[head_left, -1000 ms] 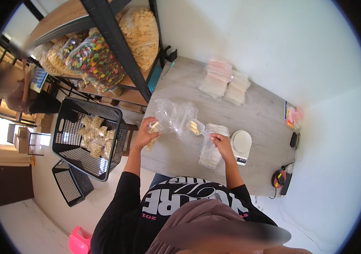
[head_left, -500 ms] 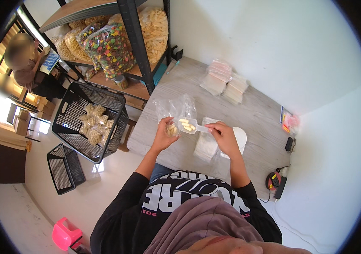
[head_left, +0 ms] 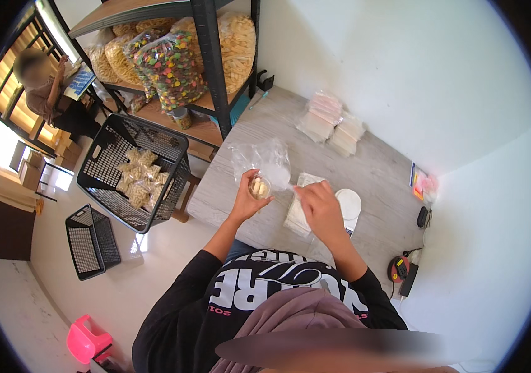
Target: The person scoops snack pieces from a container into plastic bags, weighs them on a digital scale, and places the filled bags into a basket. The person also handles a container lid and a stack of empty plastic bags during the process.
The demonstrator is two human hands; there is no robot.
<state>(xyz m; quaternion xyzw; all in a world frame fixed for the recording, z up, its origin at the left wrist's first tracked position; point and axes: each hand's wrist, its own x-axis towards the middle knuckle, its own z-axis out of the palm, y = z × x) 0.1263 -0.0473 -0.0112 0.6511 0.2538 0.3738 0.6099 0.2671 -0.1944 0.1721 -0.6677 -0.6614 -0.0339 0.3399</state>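
Note:
My left hand point(head_left: 245, 204) is wrapped round a small clear cup point(head_left: 260, 187) that holds pale, finger-shaped snack pieces. Between the fingers of my right hand point(head_left: 321, 211) is the handle of a white scoop point(head_left: 276, 176), smeared by motion. The scoop's bowl is just beyond the cup, over or against a crumpled clear plastic bag point(head_left: 254, 159) on the table; I cannot tell whether they touch. Under and beside my right hand lies a stack of clear packets point(head_left: 296, 219). A round white scale point(head_left: 350, 204) stands right of that hand, partly hidden by it.
Pink and whitish packets point(head_left: 327, 118) lie at the back of the grey table point(head_left: 377, 168). A black crate point(head_left: 100, 180) with filled bags stands left, another black basket point(head_left: 91, 242) on the floor. Large snack bags point(head_left: 169, 68) fill the shelf. A person point(head_left: 47, 93) stands far left.
The scoop held several pale pieces beside the cup; now its bowl has moved slightly away and no pieces show in it. The cup's open top and contents are now more visible.

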